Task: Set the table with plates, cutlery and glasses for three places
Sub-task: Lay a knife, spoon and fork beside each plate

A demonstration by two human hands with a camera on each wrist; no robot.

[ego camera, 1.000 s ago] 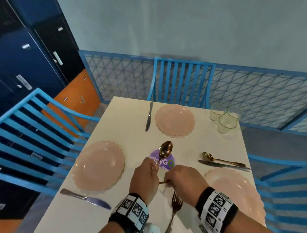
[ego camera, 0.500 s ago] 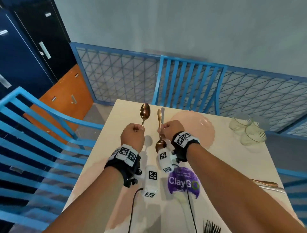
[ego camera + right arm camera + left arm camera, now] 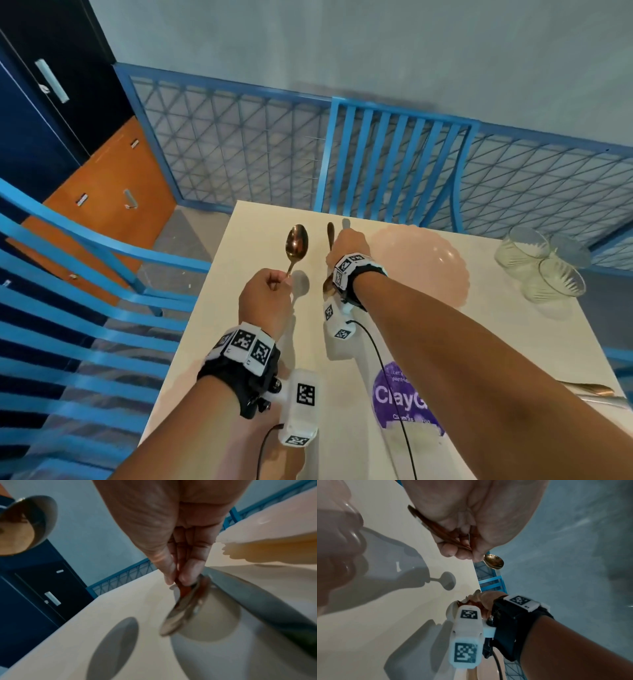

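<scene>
Where blue chairs [image 3: 394,157] stand, cream table [image 3: 260,240].

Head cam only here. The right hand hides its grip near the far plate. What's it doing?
Observer: Right wrist view: the right hand pinches a spoon between thumb and fingertips, bowl hanging toward the table.
Operator: Bowl landed?
Observer: Unclear. The bowl is blurred, with its round shadow right beside it.
Operator: Knife?
Observer: The knife lies flat on the table, between that spoon and the plate rim.
</scene>
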